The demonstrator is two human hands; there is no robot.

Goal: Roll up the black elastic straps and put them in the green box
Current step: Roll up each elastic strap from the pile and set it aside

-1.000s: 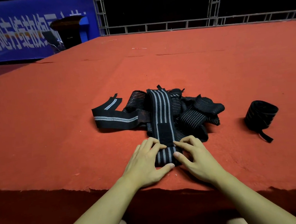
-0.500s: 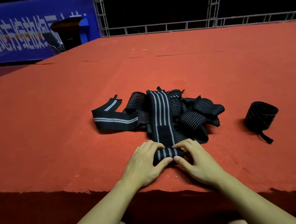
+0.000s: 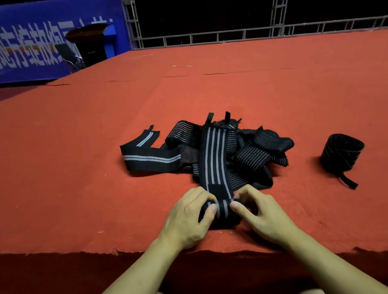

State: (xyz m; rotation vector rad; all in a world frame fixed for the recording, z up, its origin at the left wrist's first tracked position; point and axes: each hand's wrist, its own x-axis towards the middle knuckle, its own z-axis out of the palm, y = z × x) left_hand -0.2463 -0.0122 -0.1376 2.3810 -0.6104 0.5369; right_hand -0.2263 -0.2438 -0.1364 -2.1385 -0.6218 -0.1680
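Currently rolling one striped strap (image 3: pixel 214 159) at the near edge of the red-carpeted platform (image 3: pixel 70 160). Left hand (image 3: pixel 186 219) and right hand (image 3: pixel 260 214) both curled round the started roll (image 3: pixel 222 212), thumbs on top of it, fingers over its far side; roll small, only a few turns by the look. Rest of that strap stretched flat away from the hands, up and over the pile (image 3: pixel 243 151).

Progress, judged: early. One finished roll (image 3: pixel 342 151) lying apart toward the right edge, loose tail trailing from it toward the near edge. Pile just beyond the hands holding several straps not yet done, some loosely coiled, one folded strap (image 3: pixel 146 157) splayed to the left. Exact count impossible to tell. Green box not in view; nothing seen boxed.

Left to do: finish this roll, roll the pile, then box everything, finished roll included.

Surface: red carpet, near edge ragged, faint seams across the far part. Dark drop below the near edge.

Room: dim. Blue banner (image 3: pixel 21 40) with white characters at far left, dark stand (image 3: pixel 91 42) before it, metal truss and railing (image 3: pixel 248 31) along the far side.
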